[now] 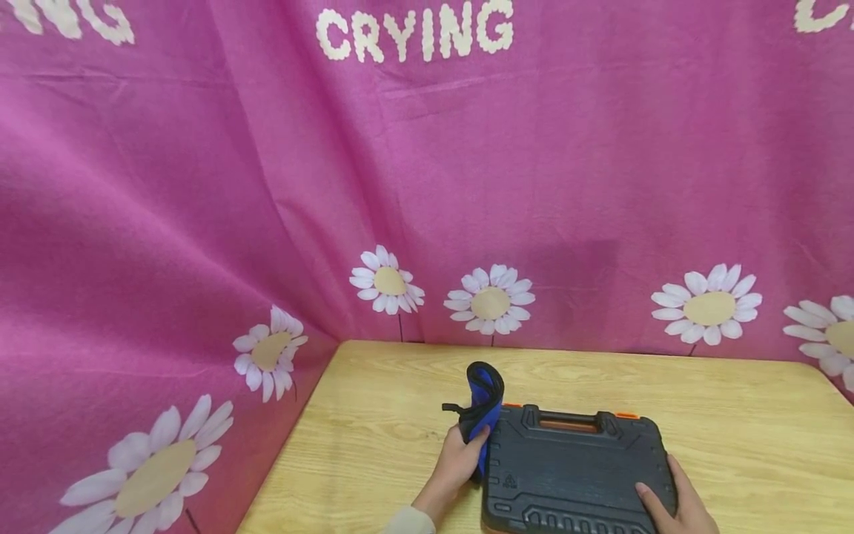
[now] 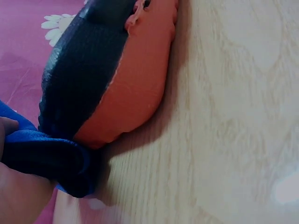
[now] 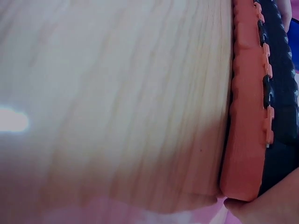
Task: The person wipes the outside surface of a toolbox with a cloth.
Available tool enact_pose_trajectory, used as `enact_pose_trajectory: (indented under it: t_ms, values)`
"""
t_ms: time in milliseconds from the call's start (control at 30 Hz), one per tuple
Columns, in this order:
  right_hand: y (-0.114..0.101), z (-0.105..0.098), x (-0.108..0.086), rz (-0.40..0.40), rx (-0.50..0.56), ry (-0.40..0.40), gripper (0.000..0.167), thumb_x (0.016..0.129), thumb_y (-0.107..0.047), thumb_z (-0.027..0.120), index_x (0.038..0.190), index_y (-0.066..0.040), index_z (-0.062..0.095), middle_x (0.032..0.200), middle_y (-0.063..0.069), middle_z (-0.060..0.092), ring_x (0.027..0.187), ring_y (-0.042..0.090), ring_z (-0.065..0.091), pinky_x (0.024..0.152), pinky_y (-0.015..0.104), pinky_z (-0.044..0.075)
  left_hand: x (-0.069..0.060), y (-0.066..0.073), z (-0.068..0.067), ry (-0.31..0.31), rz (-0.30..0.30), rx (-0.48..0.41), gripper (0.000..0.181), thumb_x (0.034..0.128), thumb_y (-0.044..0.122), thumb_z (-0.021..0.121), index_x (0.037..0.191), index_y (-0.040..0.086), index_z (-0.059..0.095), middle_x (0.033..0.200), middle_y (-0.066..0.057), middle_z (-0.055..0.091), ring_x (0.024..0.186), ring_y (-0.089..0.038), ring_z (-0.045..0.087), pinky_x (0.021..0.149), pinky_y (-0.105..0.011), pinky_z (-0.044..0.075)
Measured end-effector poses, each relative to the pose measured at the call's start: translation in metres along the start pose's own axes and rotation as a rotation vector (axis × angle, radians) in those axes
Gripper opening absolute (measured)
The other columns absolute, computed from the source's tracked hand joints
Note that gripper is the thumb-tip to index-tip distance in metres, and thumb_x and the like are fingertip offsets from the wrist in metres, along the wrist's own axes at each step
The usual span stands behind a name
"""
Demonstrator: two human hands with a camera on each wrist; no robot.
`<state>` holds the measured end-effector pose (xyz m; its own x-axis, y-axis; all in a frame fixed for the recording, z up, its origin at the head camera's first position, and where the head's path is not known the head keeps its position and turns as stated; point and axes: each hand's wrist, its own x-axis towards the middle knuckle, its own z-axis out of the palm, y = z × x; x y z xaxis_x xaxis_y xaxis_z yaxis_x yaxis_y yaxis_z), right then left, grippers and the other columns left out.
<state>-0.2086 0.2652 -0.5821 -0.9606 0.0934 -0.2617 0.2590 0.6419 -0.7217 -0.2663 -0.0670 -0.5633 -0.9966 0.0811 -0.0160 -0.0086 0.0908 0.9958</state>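
Note:
A black and orange case (image 1: 577, 463) with a carrying handle lies flat on the wooden table. At its left side the left hand (image 1: 459, 458) grips a folded blue cloth item with black edging (image 1: 485, 393), which stands upright against the case. The left wrist view shows the folded blue item (image 2: 44, 149) between the fingers and thumb, next to the case's corner (image 2: 126, 93). The right hand (image 1: 680, 504) holds the case's right side, thumb on top; in the right wrist view part of this hand (image 3: 275, 200) touches the case's corner (image 3: 247, 154).
The pale wooden table (image 1: 373, 415) reaches back to a pink curtain (image 1: 467, 170) printed with white daisies and lettering. More of the curtain hangs along the table's left edge.

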Motion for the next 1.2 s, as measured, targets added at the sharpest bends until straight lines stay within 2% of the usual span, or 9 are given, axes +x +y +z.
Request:
enact_pose_trajectory:
  t_ms: [367, 667, 900, 1200]
  values:
    - [-0.002, 0.0, -0.001, -0.003, -0.008, 0.003, 0.098, 0.101, -0.048, 0.051, 0.148, 0.019, -0.004, 0.146, 0.048, 0.009, 0.135, 0.063, 0.016, 0.111, 0.067, 0.024, -0.006, -0.001, -0.009, -0.046, -0.012, -0.052, 0.037, 0.1022, 0.018, 0.057, 0.133, -0.003, 0.058, 0.121, -0.009, 0.067, 0.117, -0.027, 0.06, 0.109, -0.055, 0.037]
    - [-0.002, 0.002, -0.002, 0.017, -0.012, 0.029, 0.099, 0.1, -0.049, 0.052, 0.148, 0.018, -0.002, 0.146, 0.048, 0.011, 0.134, 0.063, 0.019, 0.109, 0.067, 0.027, -0.01, -0.001, -0.011, -0.051, -0.033, -0.03, 0.041, 0.1016, 0.021, 0.059, 0.134, -0.004, 0.055, 0.125, -0.012, 0.065, 0.119, -0.032, 0.059, 0.106, -0.054, 0.042]
    - [-0.001, 0.002, -0.003, 0.03, 0.001, 0.017, 0.102, 0.099, -0.052, 0.052, 0.148, 0.017, -0.004, 0.146, 0.048, 0.009, 0.135, 0.063, 0.016, 0.111, 0.067, 0.024, -0.014, -0.001, -0.013, -0.055, -0.073, 0.012, 0.042, 0.1008, 0.023, 0.061, 0.134, -0.003, 0.056, 0.129, -0.014, 0.063, 0.123, -0.034, 0.057, 0.106, -0.054, 0.041]
    - [0.002, 0.002, 0.0, 0.021, 0.012, 0.01, 0.102, 0.099, -0.05, 0.052, 0.148, 0.018, -0.006, 0.146, 0.048, 0.008, 0.135, 0.063, 0.015, 0.111, 0.067, 0.024, -0.023, -0.005, -0.017, -0.082, -0.053, 0.005, 0.043, 0.101, 0.021, 0.06, 0.136, -0.004, 0.055, 0.131, -0.018, 0.062, 0.124, -0.035, 0.056, 0.106, -0.053, 0.043]
